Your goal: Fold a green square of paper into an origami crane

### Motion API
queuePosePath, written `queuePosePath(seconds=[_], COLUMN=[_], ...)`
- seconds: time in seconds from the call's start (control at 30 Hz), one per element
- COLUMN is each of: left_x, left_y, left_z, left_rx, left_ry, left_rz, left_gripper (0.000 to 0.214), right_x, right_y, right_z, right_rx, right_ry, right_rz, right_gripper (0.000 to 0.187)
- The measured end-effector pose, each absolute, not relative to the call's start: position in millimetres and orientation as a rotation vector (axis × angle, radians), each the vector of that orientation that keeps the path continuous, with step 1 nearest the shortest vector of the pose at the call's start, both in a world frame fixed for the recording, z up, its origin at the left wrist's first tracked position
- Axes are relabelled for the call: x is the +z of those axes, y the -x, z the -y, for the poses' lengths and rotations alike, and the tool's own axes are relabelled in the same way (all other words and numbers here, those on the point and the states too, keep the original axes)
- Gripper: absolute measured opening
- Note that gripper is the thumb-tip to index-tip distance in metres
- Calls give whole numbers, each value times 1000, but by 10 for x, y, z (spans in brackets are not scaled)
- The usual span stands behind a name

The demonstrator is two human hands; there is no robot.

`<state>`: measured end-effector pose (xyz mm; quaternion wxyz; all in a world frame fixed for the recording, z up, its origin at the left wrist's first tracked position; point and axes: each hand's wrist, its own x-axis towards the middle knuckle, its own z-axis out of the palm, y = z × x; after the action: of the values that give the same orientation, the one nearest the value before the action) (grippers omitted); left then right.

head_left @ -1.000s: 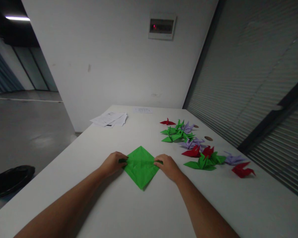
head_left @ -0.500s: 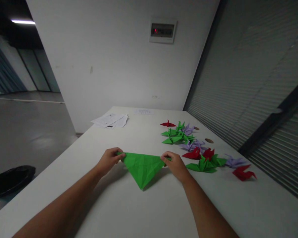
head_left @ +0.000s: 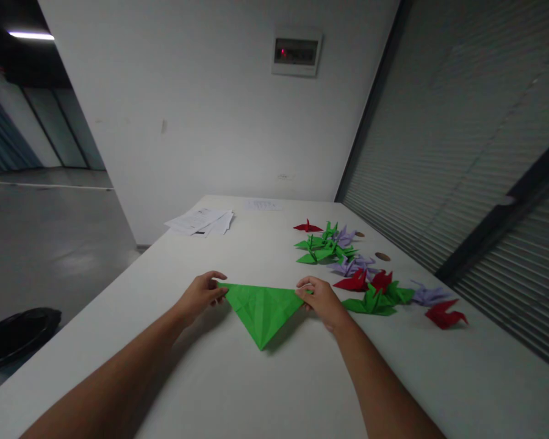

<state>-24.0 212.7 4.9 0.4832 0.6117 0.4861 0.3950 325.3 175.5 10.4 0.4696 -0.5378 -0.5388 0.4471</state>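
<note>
White tabletop point(head_left: 238, 378) runs ahead of me to a pale wall. My left hand point(head_left: 200, 295) pinches the left corner of a green paper triangle point(head_left: 261, 308), and my right hand point(head_left: 321, 300) pinches its right corner, fingers closed on the sheet. Both forearms reach in from below, wrists low, the paper's point resting on the table toward me. Folded paper cranes point(head_left: 370, 292) lie just right of my right hand; loose white sheets point(head_left: 200, 221) sit well ahead to the left, with bare table between.

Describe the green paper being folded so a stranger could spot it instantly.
On the white table, look at the near middle, between the left hand and right hand. The green paper is one flat triangle, unlike the small finished cranes on the right.
</note>
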Motion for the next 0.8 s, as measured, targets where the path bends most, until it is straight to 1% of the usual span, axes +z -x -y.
queuePosePath(seconds=[0.1,0.2,0.27,0.37,0.4,0.47,0.53,0.6,0.63,0.7,0.8], left_x=[-29,-58,-46,8,30,66,76,47,20,-47,-134], left_y=[259,270,264,211,180,99,7,-75,-105,-141,-150], left_z=[-2165,-2178,-2165,-2094,-2055,-1964,-1873,-1809,-1792,-1789,-1826], left_rx=[846,746,695,666,687,740,735,689,667,598,477], left_ry=[-1613,-1805,-1983,-2292,-2406,-2601,-2661,-2739,-2770,-2810,-2804], left_rz=[-1284,-1419,-1539,-1646,-1633,-1546,-1479,-1290,-1169,-966,-825], left_gripper=[53,50,42,20,15,19,17,14,16,31,52], right_x=[-2,-100,-148,-185,-190,-195,-196,-189,-181,-160,-128], right_y=[-3262,-3264,-3267,-3273,-3275,-3278,-3281,-3282,-3282,-3282,-3281], right_z=[-1784,-1805,-1820,-1847,-1856,-1871,-1878,-1875,-1870,-1856,-1841], right_rx=[1124,1084,1014,909,888,867,856,845,835,805,746], right_ry=[1381,1455,1482,1511,1523,1543,1559,1578,1588,1592,1562], right_rz=[1367,1444,1517,1599,1616,1643,1658,1668,1675,1698,1740], right_gripper=[35,28,23,18,17,16,15,15,14,14,14])
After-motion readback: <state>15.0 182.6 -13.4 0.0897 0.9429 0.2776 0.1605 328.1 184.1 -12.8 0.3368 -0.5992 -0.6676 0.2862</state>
